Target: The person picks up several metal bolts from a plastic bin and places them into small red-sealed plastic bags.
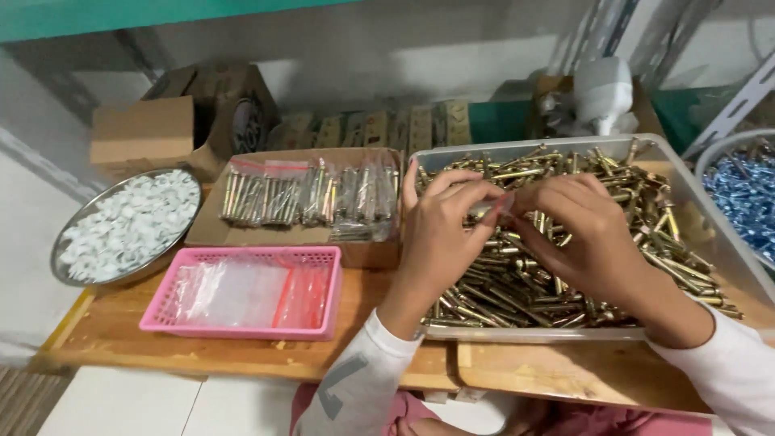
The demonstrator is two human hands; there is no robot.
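view: head camera, looking down at a wooden table [242,355]
left hand [442,234]: centre of frame, over the grey tray [694,194]; fingers [452,184] curled in, tips pinched on the left end of a small silvery piece [484,211]
right hand [583,234]: just right of centre, over the same tray; fingertips bent in and meeting the left hand's tips at that piece
held piece: between the two hands' fingertips, centre of frame, above the tray; small and blurred, kind cannot be told
anchor bolts [517,291]: brass-coloured loose heap filling the grey tray, centre-right of frame, under both hands
grey tray: right half of frame, on the table, near edge close to the person
cardboard tray [218,230]: upper centre, just left of the grey tray; holds clear bags of bolts [311,194] laid in a row
pink basket [173,303]: lower left of centre, in front of the cardboard tray; holds clear zip bags [242,295], flat
metal bowl [69,270]: left of frame, full of white plastic pieces [133,218]
cardboard box [145,129]: upper left, behind the bowl
blue screws [747,198]: far right edge, in a round container, partly cut off
sleeves [363,387]: white, bottom of frame
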